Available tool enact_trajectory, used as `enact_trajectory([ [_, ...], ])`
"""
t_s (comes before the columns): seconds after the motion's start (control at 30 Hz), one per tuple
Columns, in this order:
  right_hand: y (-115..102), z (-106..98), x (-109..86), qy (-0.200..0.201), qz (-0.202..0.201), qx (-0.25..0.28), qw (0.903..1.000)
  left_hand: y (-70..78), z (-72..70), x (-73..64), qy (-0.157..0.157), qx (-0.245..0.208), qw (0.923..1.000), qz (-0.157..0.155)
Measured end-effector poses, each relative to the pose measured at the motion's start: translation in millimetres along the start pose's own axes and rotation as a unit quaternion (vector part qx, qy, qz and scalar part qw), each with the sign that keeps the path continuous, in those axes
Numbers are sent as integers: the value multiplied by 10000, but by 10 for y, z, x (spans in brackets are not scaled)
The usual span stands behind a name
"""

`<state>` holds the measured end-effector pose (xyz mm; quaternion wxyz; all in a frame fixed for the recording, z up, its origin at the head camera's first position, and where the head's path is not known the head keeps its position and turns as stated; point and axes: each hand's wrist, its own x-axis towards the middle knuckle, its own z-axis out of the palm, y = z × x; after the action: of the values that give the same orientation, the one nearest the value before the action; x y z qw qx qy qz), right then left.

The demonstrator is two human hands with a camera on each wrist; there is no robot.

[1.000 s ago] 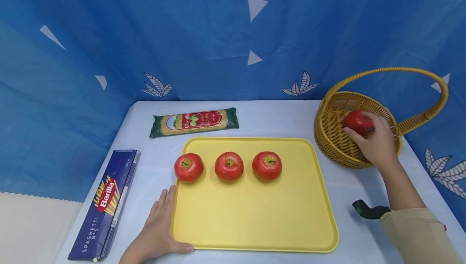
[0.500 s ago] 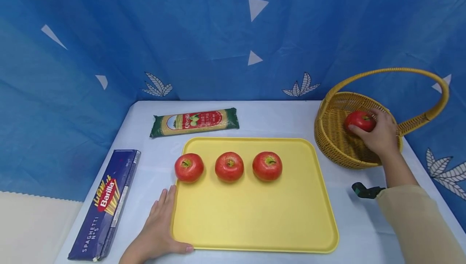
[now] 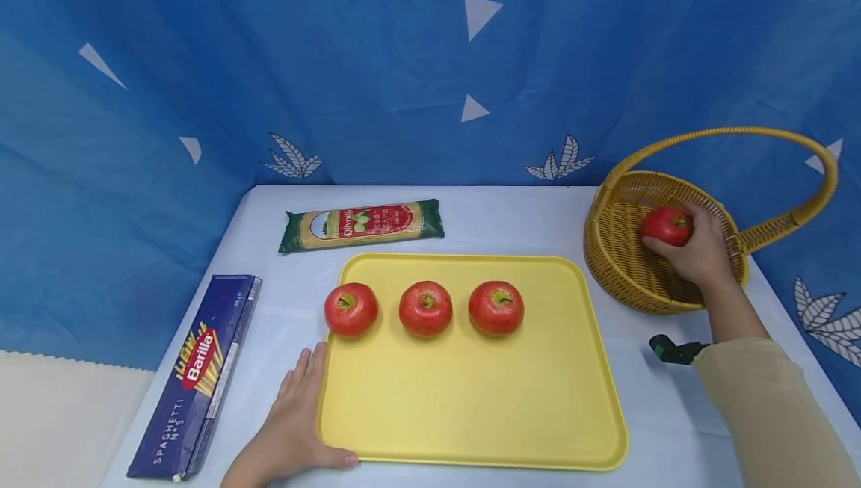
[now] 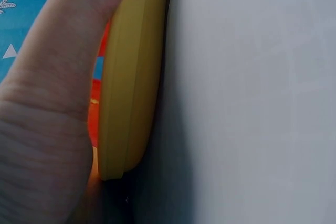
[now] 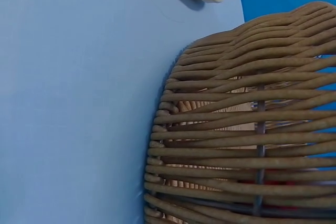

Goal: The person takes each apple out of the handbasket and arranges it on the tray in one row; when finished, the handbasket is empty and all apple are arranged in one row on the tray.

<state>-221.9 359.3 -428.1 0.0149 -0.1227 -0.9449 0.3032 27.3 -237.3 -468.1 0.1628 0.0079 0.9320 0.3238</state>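
Observation:
My right hand (image 3: 704,247) reaches inside the round wicker basket (image 3: 615,267) at the right. It holds a red apple (image 3: 664,226) between thumb and fingers, low over the basket floor, with the stem side showing. In the right wrist view only the woven basket wall (image 5: 247,108) fills the near side, and that hand is out of sight. At the lower left corner of the yellow tray (image 3: 471,406), my left hand (image 3: 292,417) rests with fingers straight along the side and thumb at the front edge. Three more apples (image 3: 425,309) stand in a row across the tray's back half.
A green-ended pasta packet (image 3: 361,225) lies behind the tray. Left of it, a blue spaghetti box (image 3: 195,376) lies slanted near the table edge. The basket's tall handle (image 3: 733,131) arches up and leans right. Blue patterned cloth (image 3: 403,62) hangs behind the table.
My right hand has shifted around to the apple's right side, and the apple has tilted to show its stem. The right forearm has come slightly lower. My left hand keeps its place.

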Motion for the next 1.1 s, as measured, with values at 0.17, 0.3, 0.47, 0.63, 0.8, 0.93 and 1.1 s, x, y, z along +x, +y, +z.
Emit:
enact_trajectory([
  [0.17,8,-25,-37,-202,158,-43,9997,-3,4,-1,37,60,10000,61],
  [0.3,30,-27,-27,-285,91,10,9996,7,0,8,-39,40,10000,-2],
  [0.47,35,-23,-15,-297,-178,54,9994,8,-3,9,-38,39,10000,5],
  [0.63,-30,-53,-82,-247,-435,-46,9987,4,-2,8,38,32,10000,76],
  [0.8,-176,-107,-233,-67,-708,-129,9974,-11,-1,8,41,64,9999,99],
  [0.93,-324,-148,-412,96,-938,-203,9953,-20,-8,12,-23,45,10000,64],
  [1.1,-569,-185,-692,217,-1200,-55,9925,-19,-13,8,-42,15,10000,57],
])
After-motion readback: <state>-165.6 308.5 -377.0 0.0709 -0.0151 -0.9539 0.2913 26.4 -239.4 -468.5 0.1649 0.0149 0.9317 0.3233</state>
